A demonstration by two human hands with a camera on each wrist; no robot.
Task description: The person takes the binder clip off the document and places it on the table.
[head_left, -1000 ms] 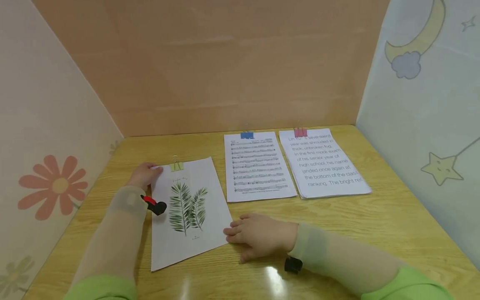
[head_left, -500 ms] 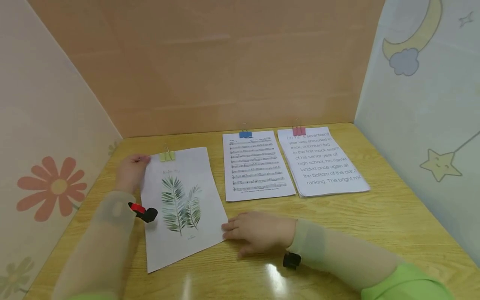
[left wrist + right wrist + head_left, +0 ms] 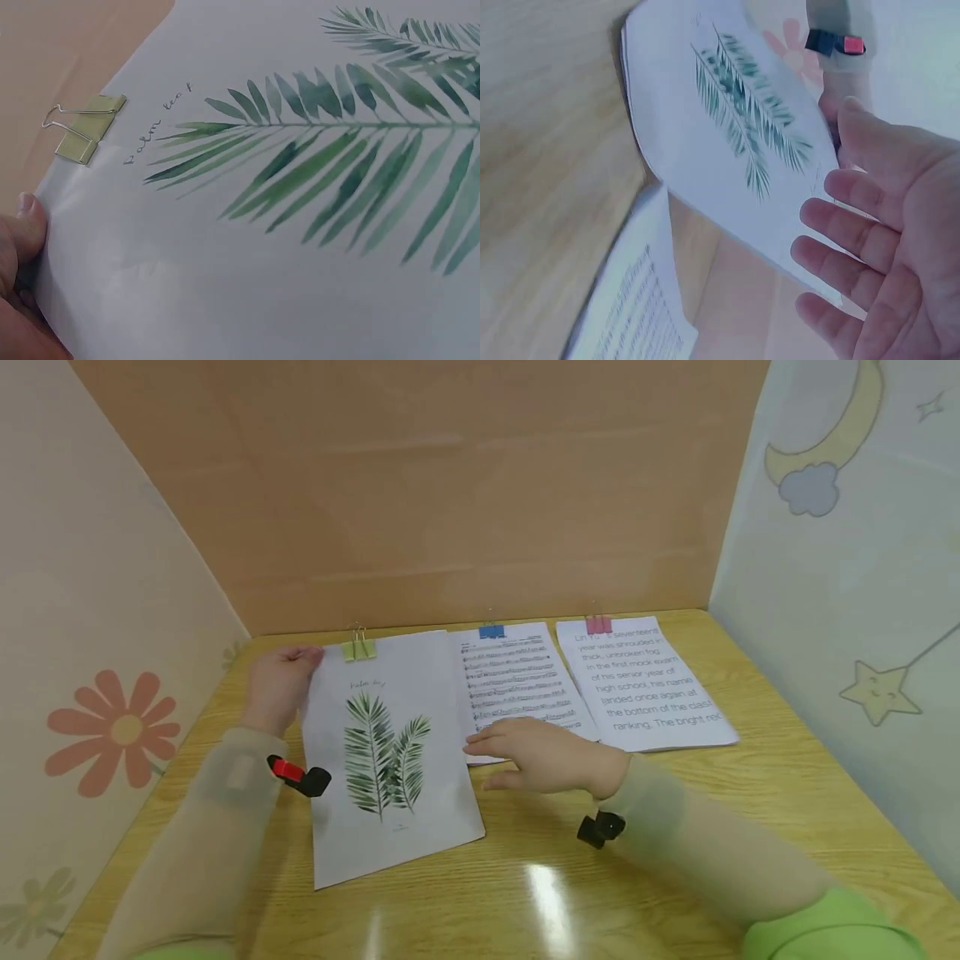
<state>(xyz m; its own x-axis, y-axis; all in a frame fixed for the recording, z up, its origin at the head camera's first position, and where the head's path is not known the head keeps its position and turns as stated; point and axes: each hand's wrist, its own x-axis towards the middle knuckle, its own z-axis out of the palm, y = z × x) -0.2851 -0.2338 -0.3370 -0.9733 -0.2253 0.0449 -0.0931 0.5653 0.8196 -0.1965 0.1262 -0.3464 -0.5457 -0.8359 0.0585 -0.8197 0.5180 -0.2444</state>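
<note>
A stack of white paper with a palm-leaf print (image 3: 386, 760) stands tilted up from the table, its top raised toward the back. At its upper left corner my left hand (image 3: 281, 687) grips the edge, the thumb showing beside it in the left wrist view. A yellow-green binder clip (image 3: 91, 129) holds the stack's top edge. My right hand (image 3: 543, 756) hovers apart from the stack's right edge, overlapping the lower part of the sheet-music stack (image 3: 517, 681) in the head view. In the right wrist view its fingers (image 3: 847, 229) are spread and loosely bent, with nothing held.
A blue binder clip (image 3: 492, 632) sits on the sheet music. To its right lies a stack of large printed text (image 3: 637, 685) with a pink binder clip (image 3: 599, 624). Wood-grain table (image 3: 465, 910) spreads in front, with walls behind and on both sides.
My left hand has lifted the palm-leaf stack's top and shifted it slightly right, over the sheet music's left edge. The right hand has left the stack's lower right corner and risen.
</note>
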